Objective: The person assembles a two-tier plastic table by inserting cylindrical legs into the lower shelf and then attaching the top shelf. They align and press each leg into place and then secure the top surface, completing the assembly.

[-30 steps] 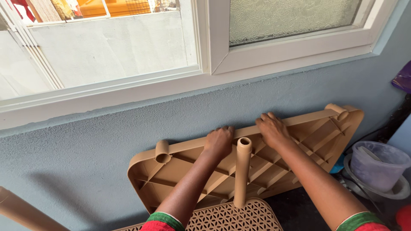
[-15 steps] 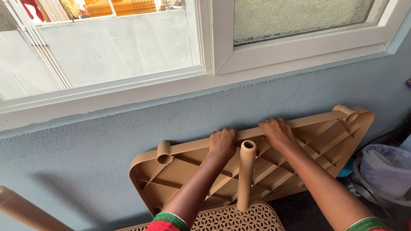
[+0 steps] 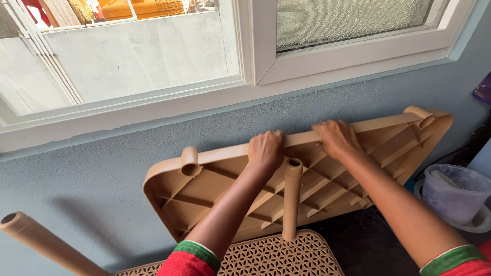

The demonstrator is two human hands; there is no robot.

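Tabletop (image 3: 327,174) (ribbed underside showing) leans on the wall, both hands (image 3: 265,149) (image 3: 335,138) gripping its top rim; corner sockets stand empty

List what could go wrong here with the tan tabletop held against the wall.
1. The tabletop stands on edge, leaning on the wall; only the left hand and right hand grip its top rim, so it may tip or slide.
2. The upright leg rises between the forearms and could get knocked.
3. The plastic tub sits close to the tabletop's right corner.
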